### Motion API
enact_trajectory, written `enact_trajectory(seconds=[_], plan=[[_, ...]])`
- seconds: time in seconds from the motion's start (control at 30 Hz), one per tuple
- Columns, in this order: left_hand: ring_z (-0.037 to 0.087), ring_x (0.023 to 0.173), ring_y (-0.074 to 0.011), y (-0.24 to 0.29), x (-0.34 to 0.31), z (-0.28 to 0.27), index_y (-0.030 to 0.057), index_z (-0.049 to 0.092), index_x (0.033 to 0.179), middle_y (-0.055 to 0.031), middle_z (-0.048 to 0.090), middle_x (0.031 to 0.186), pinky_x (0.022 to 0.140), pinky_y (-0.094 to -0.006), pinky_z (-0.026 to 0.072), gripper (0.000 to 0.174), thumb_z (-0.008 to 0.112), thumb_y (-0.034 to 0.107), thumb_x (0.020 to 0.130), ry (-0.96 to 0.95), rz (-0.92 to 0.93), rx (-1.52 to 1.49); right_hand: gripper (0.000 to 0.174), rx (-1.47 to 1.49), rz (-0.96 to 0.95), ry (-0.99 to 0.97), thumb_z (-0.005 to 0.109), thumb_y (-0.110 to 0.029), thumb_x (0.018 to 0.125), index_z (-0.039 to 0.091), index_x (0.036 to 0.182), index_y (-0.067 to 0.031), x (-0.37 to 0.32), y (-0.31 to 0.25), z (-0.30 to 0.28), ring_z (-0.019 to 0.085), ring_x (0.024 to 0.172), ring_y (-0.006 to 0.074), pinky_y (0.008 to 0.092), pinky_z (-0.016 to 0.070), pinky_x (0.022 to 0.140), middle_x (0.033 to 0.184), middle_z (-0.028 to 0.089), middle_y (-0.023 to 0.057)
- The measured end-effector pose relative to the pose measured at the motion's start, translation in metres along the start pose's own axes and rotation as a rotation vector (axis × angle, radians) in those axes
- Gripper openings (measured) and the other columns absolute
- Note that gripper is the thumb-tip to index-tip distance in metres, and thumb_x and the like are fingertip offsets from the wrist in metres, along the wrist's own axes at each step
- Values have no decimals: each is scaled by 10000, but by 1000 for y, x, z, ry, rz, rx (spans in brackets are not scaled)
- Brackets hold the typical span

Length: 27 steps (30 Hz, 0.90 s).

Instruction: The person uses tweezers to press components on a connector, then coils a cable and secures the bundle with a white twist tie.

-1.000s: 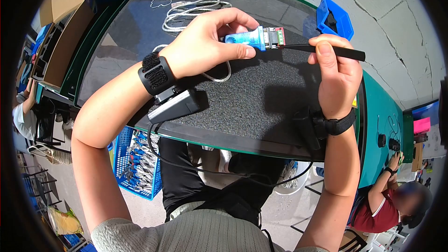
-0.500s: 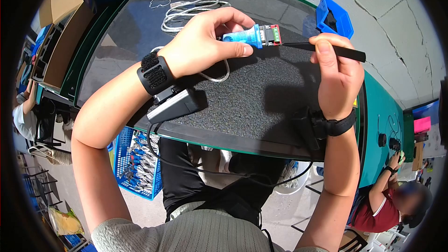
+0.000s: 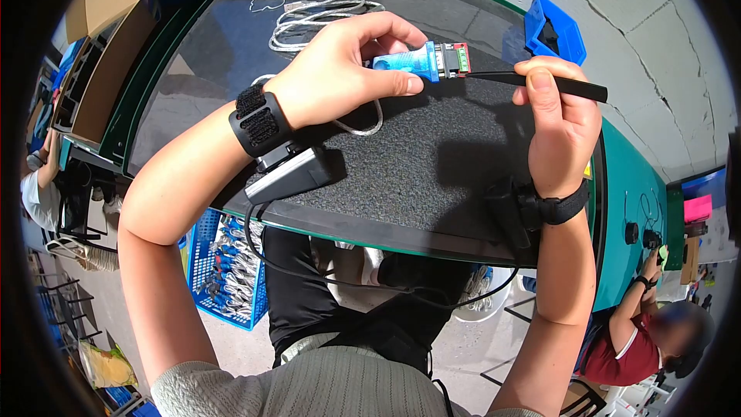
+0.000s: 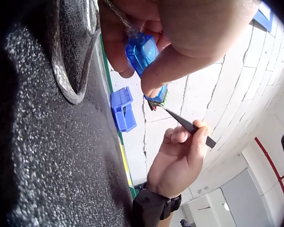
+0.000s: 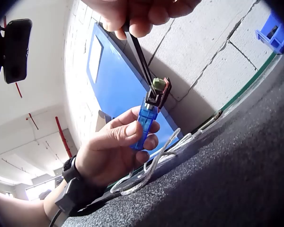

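Blue connector (image 3: 405, 64), long axis crosswise, green end (image 3: 463, 58) toward right hand (image 3: 559, 120) pinching black tweezers (image 3: 583, 89); left hand (image 3: 332, 73) grips connector.

So the wall here is white-painted block (image 3: 617, 19), with dark cracks running all through it. Black, speckled, green-edged counter (image 3: 401, 170) right up near it, plus a smooth teal counter (image 3: 621, 166) off to the right. Floor's plain pale grey (image 3: 475, 355). Side view shows a white ceiling (image 5: 38, 71), a skinny red pipe (image 5: 62, 137) and a blown-out bright window (image 5: 40, 189). Light's strong, shadows on the counter are dark.
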<state>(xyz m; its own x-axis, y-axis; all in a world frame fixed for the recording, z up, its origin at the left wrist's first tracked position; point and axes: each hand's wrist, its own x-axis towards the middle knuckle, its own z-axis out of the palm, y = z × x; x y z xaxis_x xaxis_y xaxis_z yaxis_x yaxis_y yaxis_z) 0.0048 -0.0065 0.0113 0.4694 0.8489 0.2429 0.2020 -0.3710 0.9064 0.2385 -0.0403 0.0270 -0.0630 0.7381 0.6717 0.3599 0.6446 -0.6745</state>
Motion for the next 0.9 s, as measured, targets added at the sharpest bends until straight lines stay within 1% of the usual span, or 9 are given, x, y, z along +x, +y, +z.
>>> enact_trajectory(seconds=[0.47,0.57,0.63,0.73,0.9], plan=[[568,890,-76,-2,0,0,21,553,1137,2,586,960,804,-234,475,402,718,47,771,-2,4,-9,133,1,21,-13,601,-136,873,659,875,-15,0,0,1,555,649,87,220,429,603,744,607,22],[568,886,-77,-3,1,0,21,555,1136,2,588,957,807,-236,472,401,719,50,771,-1,-9,-17,139,-40,32,4,599,-145,876,655,866,-18,0,0,0,545,643,84,218,423,600,731,598,17],[568,886,-78,-3,1,0,22,556,1136,1,591,954,810,-238,470,402,721,52,771,-2,-5,-9,154,-4,-3,52,591,-158,882,648,846,-20,0,-1,-1,519,622,79,215,404,583,703,575,11],[569,887,-80,-1,1,0,22,556,1137,-1,592,955,812,-241,471,402,720,51,771,-5,-14,6,167,36,-20,73,582,-165,888,641,828,-21,2,-2,-2,492,607,73,213,382,567,682,551,6],[571,892,-81,-1,1,0,21,555,1139,-3,591,958,815,-241,473,406,721,49,769,-4,-9,-10,179,27,-9,59,578,-177,892,639,827,-21,1,1,-3,487,606,71,212,375,561,677,546,6]])
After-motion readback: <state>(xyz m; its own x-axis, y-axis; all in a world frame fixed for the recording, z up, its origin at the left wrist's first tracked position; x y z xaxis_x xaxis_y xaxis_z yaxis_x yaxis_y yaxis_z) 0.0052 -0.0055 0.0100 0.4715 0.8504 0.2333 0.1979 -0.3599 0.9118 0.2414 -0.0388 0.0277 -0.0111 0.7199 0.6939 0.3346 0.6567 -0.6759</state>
